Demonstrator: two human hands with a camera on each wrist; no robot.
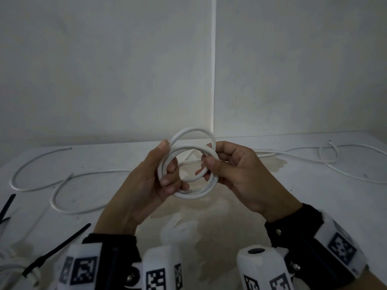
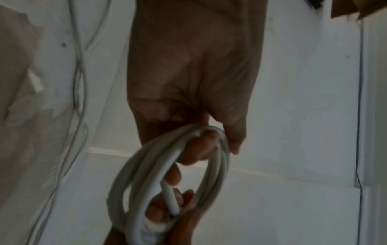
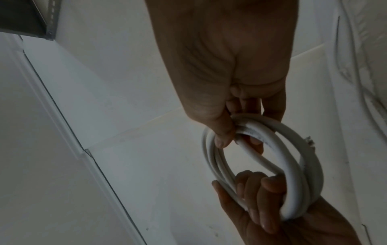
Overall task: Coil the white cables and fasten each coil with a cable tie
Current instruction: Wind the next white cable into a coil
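Note:
A thick white cable coil of several loops hangs above the white table, held between both hands. My left hand grips its left side, thumb on top and fingers curled through the ring. My right hand pinches the right side, thumb in front. The left wrist view shows the coil wrapped by the fingers. From the right wrist the coil appears with a cut end sticking out. A black cable tie lies at the front left.
Thin white cables lie loose on the table, one looping at the left, another at the right. A second black tie sits at the left edge. A tied white bundle shows at the bottom left. A wall stands behind.

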